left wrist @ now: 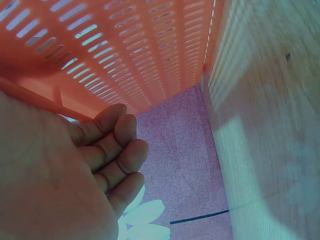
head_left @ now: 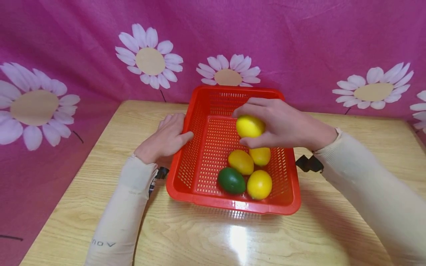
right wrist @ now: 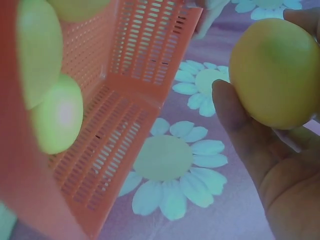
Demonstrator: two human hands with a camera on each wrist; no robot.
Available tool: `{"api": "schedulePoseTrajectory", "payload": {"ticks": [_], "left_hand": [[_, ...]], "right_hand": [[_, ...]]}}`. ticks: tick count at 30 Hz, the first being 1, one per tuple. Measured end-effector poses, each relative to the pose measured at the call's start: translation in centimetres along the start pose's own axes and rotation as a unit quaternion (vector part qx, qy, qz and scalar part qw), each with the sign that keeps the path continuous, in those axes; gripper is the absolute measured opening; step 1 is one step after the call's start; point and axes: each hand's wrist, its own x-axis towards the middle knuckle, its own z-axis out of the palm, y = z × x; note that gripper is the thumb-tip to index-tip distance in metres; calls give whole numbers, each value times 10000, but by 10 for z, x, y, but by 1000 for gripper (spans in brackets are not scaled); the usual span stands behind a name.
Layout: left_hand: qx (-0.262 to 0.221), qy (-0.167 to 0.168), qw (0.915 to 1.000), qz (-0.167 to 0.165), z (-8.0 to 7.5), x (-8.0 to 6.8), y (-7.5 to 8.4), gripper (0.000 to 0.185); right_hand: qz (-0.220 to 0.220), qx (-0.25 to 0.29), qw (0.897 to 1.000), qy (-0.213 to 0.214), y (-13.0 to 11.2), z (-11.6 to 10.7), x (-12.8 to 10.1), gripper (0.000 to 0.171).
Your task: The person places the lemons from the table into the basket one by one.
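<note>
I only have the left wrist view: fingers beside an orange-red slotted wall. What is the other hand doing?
Observer: The right hand grips a yellow lemon above the red basket.
Operator: Is anything already in the basket?
Observer: Yes, three yellow lemons and one green fruit lie near its front right corner.
Operator: Where exactly is my left hand on the basket?
Observer: The left hand rests on the table against the basket's left outer wall, thumb touching the rim.
Operator: What surrounds the table?
Observer: A pink cloth with white daisies hangs behind it.
</note>
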Motion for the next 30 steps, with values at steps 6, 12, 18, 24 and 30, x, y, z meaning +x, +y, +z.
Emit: {"api": "schedulePoseTrajectory", "payload": {"ticks": [6, 12, 18, 24, 30], "left_hand": [[103, -31, 9999, -44, -1, 2, 0, 43], [142, -38, 9999, -54, -1, 2, 0, 44], [145, -45, 9999, -67, 0, 2, 1, 43], [163, -2, 9999, -34, -1, 2, 0, 41], [68, -9, 10000, -60, -1, 2, 0, 43]], "right_hand": [[80, 118, 9999, -14, 5, 6, 12, 45], [379, 148, 9991, -119, 10, 10, 22, 47], [543, 288, 9980, -122, 13, 14, 29, 49], [683, 543, 9961, -128, 15, 20, 39, 50], [885, 772, 9926, -310, 16, 27, 50, 52]]}}
